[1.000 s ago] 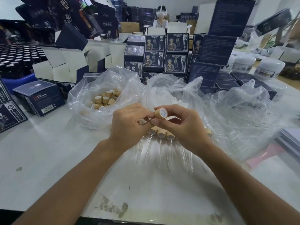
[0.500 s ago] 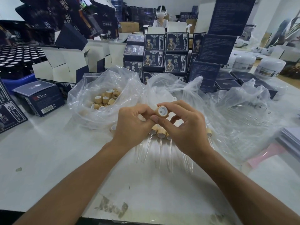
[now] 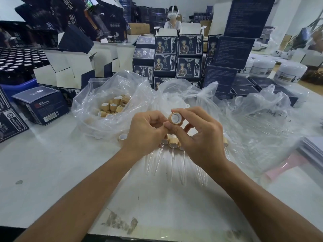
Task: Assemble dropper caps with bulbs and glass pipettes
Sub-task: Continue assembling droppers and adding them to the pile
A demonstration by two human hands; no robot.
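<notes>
At frame centre, a bamboo-coloured dropper cap [image 3: 175, 118] is pinched between thumb and curled fingers of the right hand [image 3: 197, 135], its white-lined opening facing the camera. The left hand [image 3: 145, 132], fingers curled, touches its left side. Assembled droppers [image 3: 173, 154] lie just below.

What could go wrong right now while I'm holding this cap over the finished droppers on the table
1. The cap is pinched only at the fingertips of your right hand; a slip could drop it onto the finished droppers directly below, and their thin glass pipettes may crack.
2. Your forearms pass just over the pipette tips, so lowering your wrists could knock or roll them.
3. A loose cap sits by the bag of caps and could get nudged away.
</notes>
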